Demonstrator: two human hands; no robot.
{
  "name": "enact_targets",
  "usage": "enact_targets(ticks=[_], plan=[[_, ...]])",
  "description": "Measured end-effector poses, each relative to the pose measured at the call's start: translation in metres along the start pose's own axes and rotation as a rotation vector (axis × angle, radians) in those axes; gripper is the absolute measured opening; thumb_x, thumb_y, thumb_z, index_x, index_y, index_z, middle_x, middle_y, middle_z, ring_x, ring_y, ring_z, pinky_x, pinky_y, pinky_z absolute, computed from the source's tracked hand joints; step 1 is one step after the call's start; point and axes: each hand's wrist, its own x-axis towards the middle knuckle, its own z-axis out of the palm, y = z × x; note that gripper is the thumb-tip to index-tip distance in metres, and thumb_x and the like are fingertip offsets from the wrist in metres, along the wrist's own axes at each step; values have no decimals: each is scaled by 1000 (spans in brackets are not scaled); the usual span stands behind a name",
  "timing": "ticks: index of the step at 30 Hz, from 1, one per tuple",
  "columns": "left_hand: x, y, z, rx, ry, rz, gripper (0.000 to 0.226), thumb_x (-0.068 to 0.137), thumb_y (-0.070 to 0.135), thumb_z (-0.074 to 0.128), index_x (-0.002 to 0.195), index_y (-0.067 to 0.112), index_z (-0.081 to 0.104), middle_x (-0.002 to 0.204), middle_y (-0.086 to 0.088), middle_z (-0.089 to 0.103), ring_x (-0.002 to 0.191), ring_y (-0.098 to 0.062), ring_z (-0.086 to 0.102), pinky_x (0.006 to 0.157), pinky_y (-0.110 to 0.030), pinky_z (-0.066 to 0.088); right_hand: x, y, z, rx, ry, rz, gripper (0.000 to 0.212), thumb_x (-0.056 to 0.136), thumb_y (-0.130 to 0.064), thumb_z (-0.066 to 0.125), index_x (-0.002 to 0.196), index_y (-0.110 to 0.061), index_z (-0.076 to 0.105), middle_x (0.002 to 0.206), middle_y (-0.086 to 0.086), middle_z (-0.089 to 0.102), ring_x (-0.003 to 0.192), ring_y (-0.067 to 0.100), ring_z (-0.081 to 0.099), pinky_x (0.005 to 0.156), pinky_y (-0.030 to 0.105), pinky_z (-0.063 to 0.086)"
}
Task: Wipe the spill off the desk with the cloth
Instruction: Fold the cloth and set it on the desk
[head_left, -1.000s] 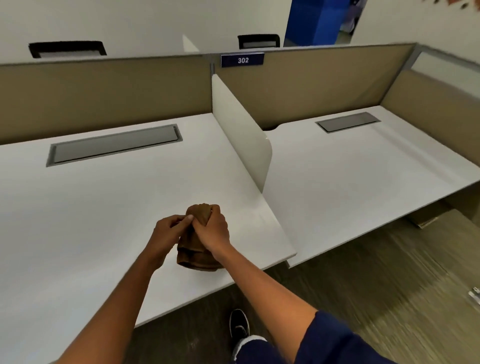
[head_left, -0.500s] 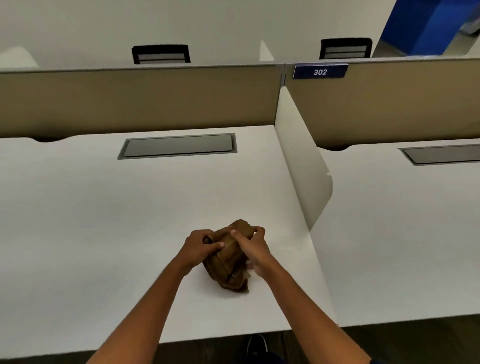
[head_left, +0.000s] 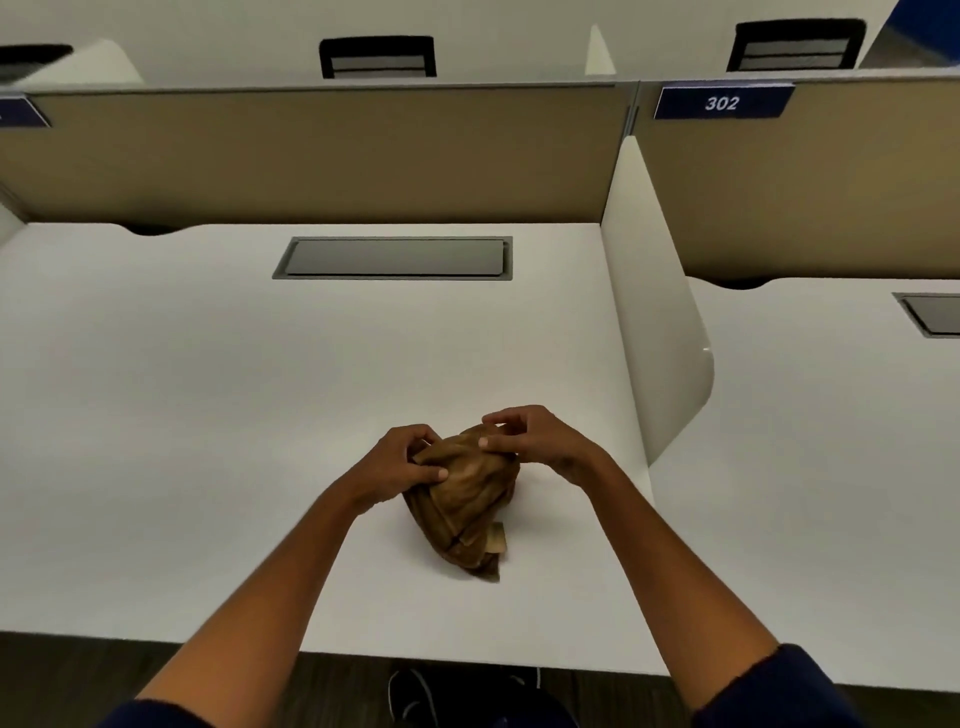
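Left hand (head_left: 402, 462) pinching the brown cloth (head_left: 467, 499) at its left fold; right hand (head_left: 535, 441) pinching its far top. Bunched on the white desk (head_left: 208, 415), near edge, right of centre. Probably soft, light, floppy; best gripped by gathered folds. No spill visible.

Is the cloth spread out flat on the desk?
No, the cloth is bunched in a lump, held by both hands on the desk.

bare desk (head_left: 182, 415) open left and ahead, white divider (head_left: 660, 332) blocking right, tan partition (head_left: 322, 156) closing the back
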Motion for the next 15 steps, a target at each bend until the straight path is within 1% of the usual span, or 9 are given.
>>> enact_targets(ticks=[2, 3, 6, 8, 10, 12, 15], plan=[[3, 5, -5, 18, -21, 1, 24, 81, 14, 81, 99, 12, 66, 97, -16, 70, 83, -17, 63, 69, -29, 50, 3, -4, -6, -9, -23, -28, 48, 81, -24, 82, 125, -14, 66, 118, 6, 68, 112, 21, 64, 96, 40, 55], [5, 9, -7, 30, -31, 7, 25, 81, 14, 81, 100, 13, 65, 97, -16, 70, 84, -17, 63, 68, -29, 50, 4, -6, -9, -14, -26, -49, 45, 80, -20, 82, 122, -15, 68, 116, 5, 69, 111, 20, 64, 95, 38, 56], [15, 25, -15, 80, -52, 46, 26, 83, 12, 79, 103, 16, 62, 100, -11, 67, 86, -19, 62, 64, -24, 49, 4, -17, -19, -36, 14, -114, 40, 80, -10, 81, 118, -14, 69, 112, 4, 69, 110, 17, 63, 89, 29, 56], [24, 40, -21, 115, -41, 84, 26, 84, 10, 76, 103, 19, 60, 101, -6, 64, 89, -19, 62, 63, -19, 49, 4, -28, -26, -49, 64, -145, 41, 80, -6, 80, 118, -16, 68, 112, 4, 69, 110, 17, 63, 91, 30, 54], [32, 57, -30, 151, -9, 135, 30, 86, 7, 74, 107, 20, 58, 102, -4, 62, 90, -20, 63, 63, -17, 49, 7, -43, -32, -61, 112, -176, 43, 80, -4, 78, 119, -18, 66, 112, 3, 68, 110, 18, 63, 93, 32, 54], [40, 73, -39, 178, 48, 187, 38, 84, 2, 74, 112, 22, 57, 102, -4, 60, 88, -21, 63, 65, -19, 51, 9, -59, -38, -57, 154, -220, 46, 81, -1, 77, 121, -19, 64, 112, 2, 68, 109, 19, 64, 92, 32, 55], [48, 94, -50, 206, 197, 324, 50, 80, -7, 75, 115, 24, 57, 99, -5, 58, 85, -19, 62, 66, -16, 53, 9, -82, -46, -45, 237, -314, 49, 83, 3, 74, 124, -18, 61, 113, 5, 68, 106, 22, 66, 91, 32, 57]])
